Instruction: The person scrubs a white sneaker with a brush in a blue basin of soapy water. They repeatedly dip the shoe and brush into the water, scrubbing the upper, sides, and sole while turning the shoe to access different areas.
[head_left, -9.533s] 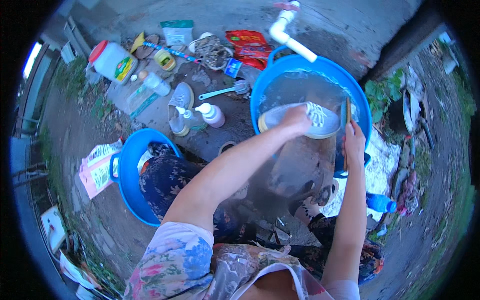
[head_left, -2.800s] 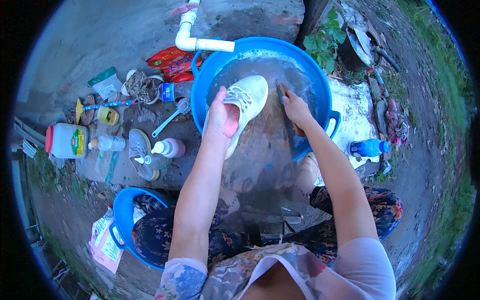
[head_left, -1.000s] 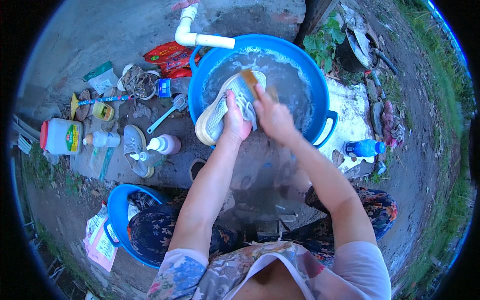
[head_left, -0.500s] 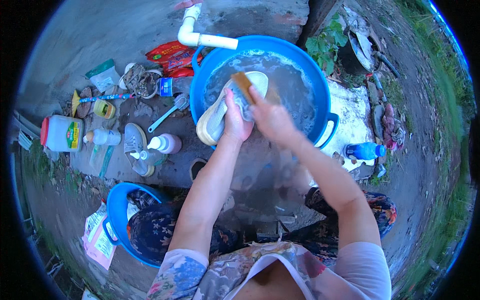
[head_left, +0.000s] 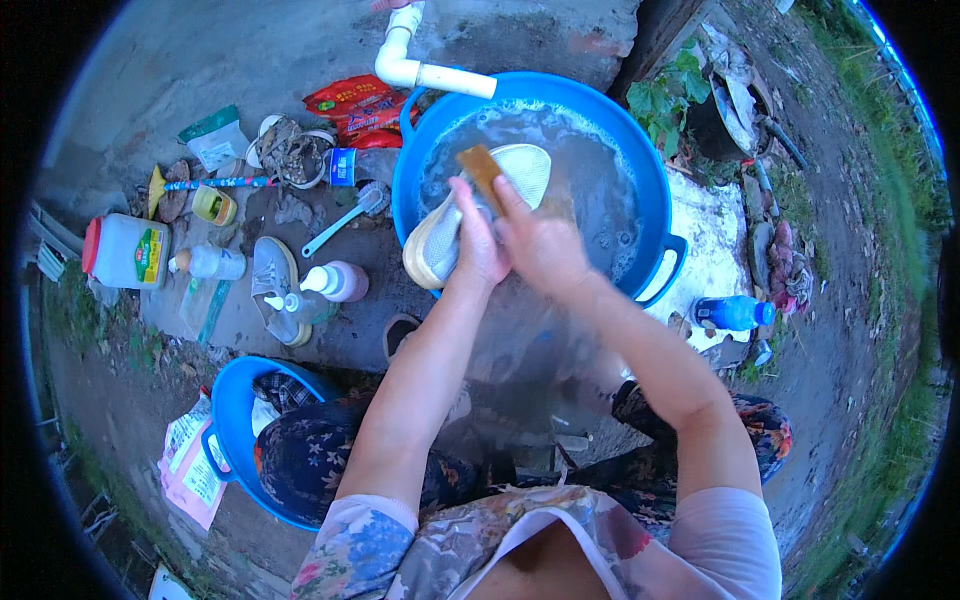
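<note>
Left hand: our left hand (head_left: 478, 243) is closed around the light sneaker (head_left: 470, 215), at its middle; the shoe lies tilted over the near rim of the big blue basin (head_left: 655, 215), heel twd us, toe over the soapy water.
Right hand: our right hand (head_left: 540, 240) grips a wooden brush (head_left: 483, 172), pressed on the upper of the shoe.
Step in hand: we judge it is scrubbing. To do it well we keep the shoe firm against the rim so it does not slip, make short strokes along the fabric, and dip the brush again when the foam gets thin – the sole edge and the mesh prob. need most care.
Pipe: white plastic pipe (head_left: 420, 70) ends over the far rim of the basin.
Red packet: flat red bag (head_left: 360, 103), left of the pipe, w/ a coloured label we do not read.
Jug: white jug w/ red cap (head_left: 128, 252), far left, green-yellow label on its front.
Bottles: pinkish pump bottle (head_left: 335, 282) and a small white bottle (head_left: 212, 263), on the ground left of the basin – near a second grey shoe (head_left: 272, 285).
Green pouch: pale packet w/ green top (head_left: 215, 140), upper left.
Blue bottle: lying blue bottle (head_left: 735, 313), right of the basin.
Small basin: second blue basin (head_left: 228, 420) beside our left knee, a printed white-pink bag (head_left: 190, 465) just outside it.
</note>
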